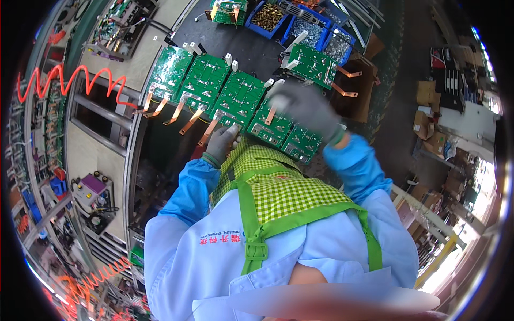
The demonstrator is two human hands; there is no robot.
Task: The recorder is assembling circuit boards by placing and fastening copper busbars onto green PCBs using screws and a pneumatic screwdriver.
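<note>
Across the dark counter (257,56), five green circuit boards (238,99) form a slanting row. The left hand (220,143) curls its fingers at the middle board's near edge, grip unclear; over the next board, the blurred right hand (306,109) hides whether its fingers hold anything. Farther back stand blue bins (259,31).

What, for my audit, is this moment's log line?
left hand: at edge of green board | right hand: over next board, blurred
</note>
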